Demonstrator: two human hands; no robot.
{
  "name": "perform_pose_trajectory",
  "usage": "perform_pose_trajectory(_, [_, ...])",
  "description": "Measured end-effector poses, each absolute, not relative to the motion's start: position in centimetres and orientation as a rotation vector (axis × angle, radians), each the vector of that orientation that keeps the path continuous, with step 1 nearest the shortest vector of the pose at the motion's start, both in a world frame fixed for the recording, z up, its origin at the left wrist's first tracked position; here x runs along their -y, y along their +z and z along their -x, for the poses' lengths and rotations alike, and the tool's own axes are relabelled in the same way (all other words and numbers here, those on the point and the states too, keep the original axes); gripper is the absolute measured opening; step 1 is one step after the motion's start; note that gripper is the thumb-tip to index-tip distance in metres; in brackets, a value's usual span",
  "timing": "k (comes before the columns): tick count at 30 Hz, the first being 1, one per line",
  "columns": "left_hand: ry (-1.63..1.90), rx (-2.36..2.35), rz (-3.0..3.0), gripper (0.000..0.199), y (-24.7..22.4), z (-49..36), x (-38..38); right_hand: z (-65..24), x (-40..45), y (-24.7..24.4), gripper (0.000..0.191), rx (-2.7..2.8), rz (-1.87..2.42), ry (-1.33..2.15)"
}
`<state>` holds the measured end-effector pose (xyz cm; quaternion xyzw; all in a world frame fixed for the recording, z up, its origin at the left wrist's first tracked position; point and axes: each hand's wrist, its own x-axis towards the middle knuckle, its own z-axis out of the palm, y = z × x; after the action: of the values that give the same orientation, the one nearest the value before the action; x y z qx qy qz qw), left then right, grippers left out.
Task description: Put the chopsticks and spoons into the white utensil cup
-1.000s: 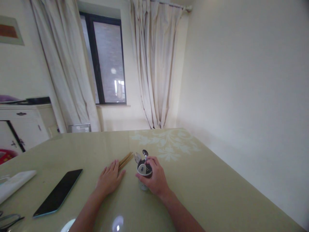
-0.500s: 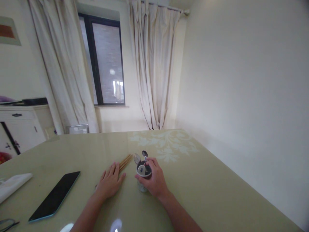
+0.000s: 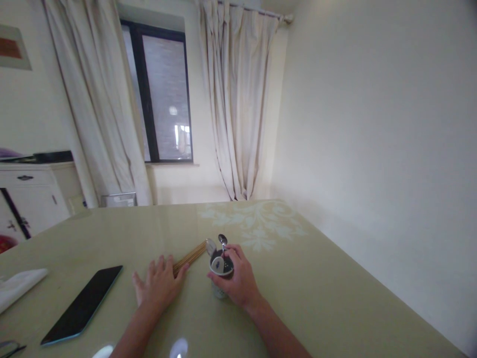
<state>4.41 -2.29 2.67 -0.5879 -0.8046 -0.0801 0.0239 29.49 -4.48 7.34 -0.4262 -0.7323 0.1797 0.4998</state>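
Observation:
My right hand [image 3: 238, 278] grips the rim of a small utensil holder [image 3: 219, 292], thumb on the near side and fingers over the far side. The holder stands upright on the table, with a metal spoon [image 3: 222, 239], a white spoon [image 3: 217, 265] and a clear-looking spoon [image 3: 210, 246] in it. Left of it, a bundle of wooden chopsticks [image 3: 192, 256] lies slantwise, its far end close to the holder. My left hand [image 3: 159, 283] lies palm down over the near end of the bundle, fingers spread and the thumb along it. What is under the palm stays hidden.
A dark tablet-like slab [image 3: 84, 304] lies to the left on the glossy table [image 3: 298, 298]. Beyond it are a white object [image 3: 22, 286] and a cord-like thing [image 3: 11, 347] at the left edge. A wall [image 3: 372, 149] borders the table's right side.
My left hand has shifted slightly left and its fingers have spread wider, uncovering more of the chopsticks. My right hand stays on the utensil holder.

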Motion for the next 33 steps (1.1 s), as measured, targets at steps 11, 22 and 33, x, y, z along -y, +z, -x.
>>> perform_pose_trajectory(11, [-0.474, 2.364, 1.840, 0.070, 3.3, -4.7, 2.1, -29.6, 4.5, 7.2, 0.043, 1.788, 1.015, 0.419])
perform_pose_trajectory(22, [-2.291, 2.286, 2.250, 0.081, 6.6, -10.7, 3.7, -29.4, 4.3, 7.0, 0.054, 1.823, 0.960, 0.446])
perform_pose_trajectory(33, [-2.658, 2.078, 2.365, 0.063, 8.6, -12.4, 4.7, -29.2, 4.3, 6.8, 0.056, 1.842, 0.894, 0.440])
